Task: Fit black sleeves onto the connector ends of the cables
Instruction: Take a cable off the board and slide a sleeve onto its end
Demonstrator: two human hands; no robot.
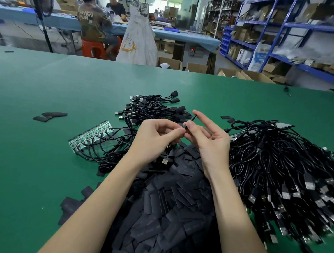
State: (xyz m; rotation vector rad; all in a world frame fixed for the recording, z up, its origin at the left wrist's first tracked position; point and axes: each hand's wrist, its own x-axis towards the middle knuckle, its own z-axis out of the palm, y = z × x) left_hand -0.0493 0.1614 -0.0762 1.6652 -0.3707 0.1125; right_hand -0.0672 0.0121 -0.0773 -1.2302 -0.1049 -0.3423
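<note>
Standing at the green table (46, 159), I note both bare hands raised together above the work. Left hand (154, 139): fingers curled, thumb and forefinger pinching the lower end of a small black sleeve (190, 121), with a cable (165, 158) hanging from under the palm down to a metal plug end. Right hand (209, 139): thumb and forefinger pinching the same sleeve from the other side, remaining fingers loosely spread; the sleeve's upper end sticks out slantwise between the two hands. Whether a connector end is already inside the sleeve cannot be told. Directly below the forearms lies a large heap of loose sleeves (168, 212), flat black pieces, spreading toward the near edge. To the right, a thick pile of unsleeved cables (284, 179), many silver plug ends facing the near right. Beyond the hands, a smaller bundle of sleeved cables (155, 108), several with black covers on their far ends. To the left of the hands, a row of green circuit boards (91, 136) with cables attached, lying on the table. A few stray sleeves (50, 116) rest well apart at the left. In the background, two people sit at a blue bench (61, 20); blue shelving (281, 35) with boxes stands to the right.
</note>
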